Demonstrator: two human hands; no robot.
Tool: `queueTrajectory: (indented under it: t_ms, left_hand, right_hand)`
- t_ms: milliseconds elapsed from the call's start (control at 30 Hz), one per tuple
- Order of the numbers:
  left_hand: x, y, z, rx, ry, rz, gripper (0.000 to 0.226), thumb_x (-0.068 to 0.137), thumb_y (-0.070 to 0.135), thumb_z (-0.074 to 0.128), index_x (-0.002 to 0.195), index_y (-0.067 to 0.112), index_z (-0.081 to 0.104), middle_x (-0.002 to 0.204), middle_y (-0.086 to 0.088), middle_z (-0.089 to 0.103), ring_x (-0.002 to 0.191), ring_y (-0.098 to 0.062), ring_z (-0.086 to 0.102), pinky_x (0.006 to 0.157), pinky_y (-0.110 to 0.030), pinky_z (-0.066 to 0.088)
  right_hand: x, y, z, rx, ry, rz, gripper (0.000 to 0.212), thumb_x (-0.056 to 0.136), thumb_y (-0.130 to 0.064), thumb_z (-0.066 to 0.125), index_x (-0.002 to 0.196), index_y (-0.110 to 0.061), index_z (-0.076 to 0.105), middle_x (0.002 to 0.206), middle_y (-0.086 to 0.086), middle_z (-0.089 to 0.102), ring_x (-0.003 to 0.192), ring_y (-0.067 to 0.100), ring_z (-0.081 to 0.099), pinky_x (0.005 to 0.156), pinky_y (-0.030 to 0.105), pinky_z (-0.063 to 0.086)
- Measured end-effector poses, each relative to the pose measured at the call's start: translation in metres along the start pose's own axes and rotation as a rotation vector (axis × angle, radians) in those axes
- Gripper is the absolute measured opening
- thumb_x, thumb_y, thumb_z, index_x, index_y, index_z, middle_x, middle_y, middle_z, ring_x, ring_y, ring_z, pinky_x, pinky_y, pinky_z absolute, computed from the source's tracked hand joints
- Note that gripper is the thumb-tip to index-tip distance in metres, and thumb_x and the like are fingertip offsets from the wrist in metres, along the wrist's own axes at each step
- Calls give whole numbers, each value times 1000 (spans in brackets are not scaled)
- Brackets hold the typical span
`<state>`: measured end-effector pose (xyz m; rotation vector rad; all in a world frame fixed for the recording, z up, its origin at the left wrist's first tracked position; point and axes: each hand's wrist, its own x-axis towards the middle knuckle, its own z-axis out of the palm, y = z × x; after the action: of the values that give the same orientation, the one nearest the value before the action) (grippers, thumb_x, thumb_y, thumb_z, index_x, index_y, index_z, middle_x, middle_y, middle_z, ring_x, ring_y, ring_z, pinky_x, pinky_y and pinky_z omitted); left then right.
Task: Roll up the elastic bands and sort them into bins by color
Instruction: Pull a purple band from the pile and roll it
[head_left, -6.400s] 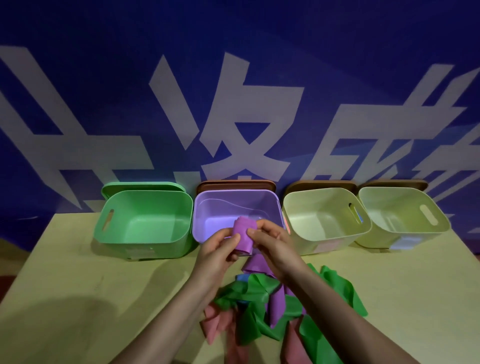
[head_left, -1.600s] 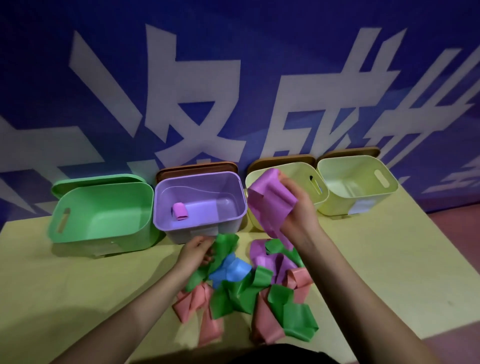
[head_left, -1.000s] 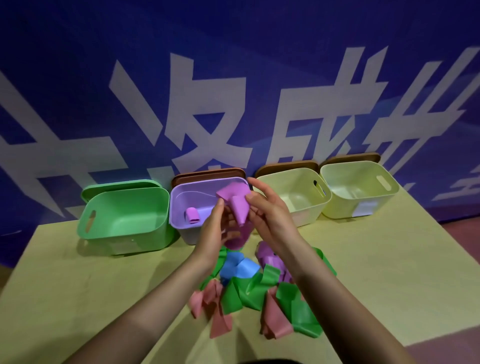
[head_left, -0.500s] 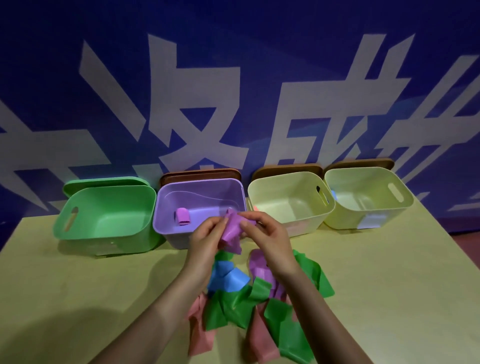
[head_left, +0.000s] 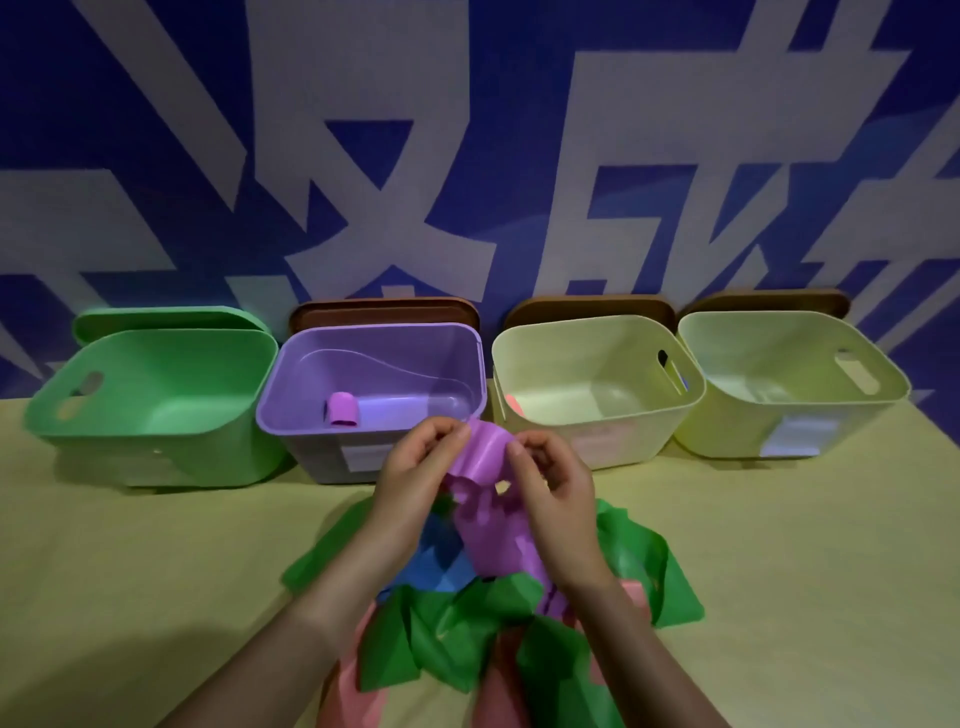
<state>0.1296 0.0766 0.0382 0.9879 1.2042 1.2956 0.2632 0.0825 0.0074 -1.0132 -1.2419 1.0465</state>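
Observation:
My left hand (head_left: 415, 467) and my right hand (head_left: 553, 480) pinch the top edge of a purple elastic band (head_left: 485, 499) between them, just in front of the purple bin (head_left: 311, 395). The band hangs down from my fingers onto a loose pile of green bands (head_left: 452, 639), pink bands (head_left: 353, 686) and a blue band (head_left: 434, 561) on the table. One rolled purple band (head_left: 343, 409) lies inside the purple bin.
A green bin (head_left: 156, 436) stands at the left, and two pale yellow-green bins (head_left: 613, 431) (head_left: 789, 421) at the right. Lids lean behind the bins against a blue banner wall. The yellow table (head_left: 130, 571) spreads to both sides.
A rolled purple band landed in the purple bin. My right hand lifted another purple band from the pile, my left hand joined it, and both now hold it lower, in front of the bin.

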Motion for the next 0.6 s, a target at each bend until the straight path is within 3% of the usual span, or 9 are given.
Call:
queueTrajectory:
  t_ms: [67,167,233,333,433,500,600]
  left_hand:
    - [3,-20,-5,-22,-7,20,7,75,37,72,77,31,70,83,-2,62,84,-21,54,76,-36,40]
    - [1,-50,-16,-56,8,50,13,70,44,68,76,32,69,79,4,62,81,-17,53,71,-32,39]
    - [-2,-69,-23,-83,34,57,4,74,35,67,73,31,68,78,5,62,79,-16,53,70,-31,39]
    - [-5,-91,-30,-252,25,79,8,76,23,61,80,16,59,82,-5,70,77,-15,63,71,-27,50]
    - [-8,-108,-34,-349,45,128,12,74,19,55,80,10,51,64,-4,65,63,-12,62,62,-21,52]
    - [-12,-123,-37,-317,62,177,10,74,18,61,79,12,57,63,-1,63,63,-10,61,66,-20,51]
    - [-19,-135,-33,-81,-18,260,11,81,10,66,75,21,67,71,5,67,69,-4,61,68,-15,48]
  right_hand:
    - [-3,16,3,29,-5,-14,10,91,-11,62,82,-13,62,73,-10,63,69,3,56,64,18,46]
    - [-8,44,5,40,4,-57,8,86,-15,59,79,-12,63,72,-10,62,69,1,55,66,15,43]
    - [-18,67,6,53,7,-45,9,84,-18,60,78,-12,63,71,-8,62,70,2,55,67,17,43]
    - [-37,98,4,65,41,-36,8,83,-20,60,76,-18,64,72,-6,64,71,5,55,69,22,44]
    - [-38,105,1,89,88,-74,16,87,-12,64,73,-20,63,68,-9,63,67,1,53,65,17,44]
    - [-35,106,2,111,97,-90,22,90,-1,61,74,-15,62,63,-10,61,63,0,51,60,14,42]
    - [-37,107,0,89,59,-92,23,90,0,58,73,-15,60,62,-11,60,62,1,50,60,15,41]
